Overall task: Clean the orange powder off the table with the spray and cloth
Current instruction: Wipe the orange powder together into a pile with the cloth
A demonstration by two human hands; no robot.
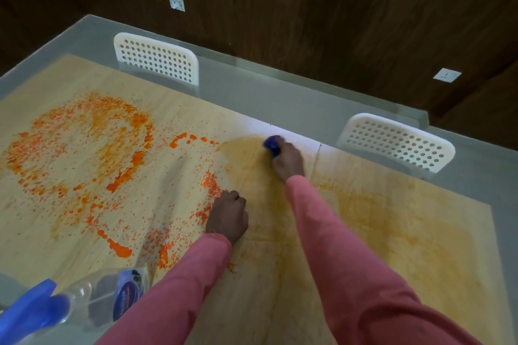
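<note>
Wet orange powder lies in thick blotches and specks over the left half of the light wooden table. The right half carries a pale yellow-orange smear. My right hand reaches to the far edge, shut on a blue cloth pressed to the table at the smear's top. My left hand rests as a closed fist on the table beside the specks. A clear spray bottle with a blue trigger head lies at the near left.
Two white perforated chairs stand at the far side, one at the back left and one at the right. A grey border runs around the table top. Dark wooden wall panels with white sockets rise behind.
</note>
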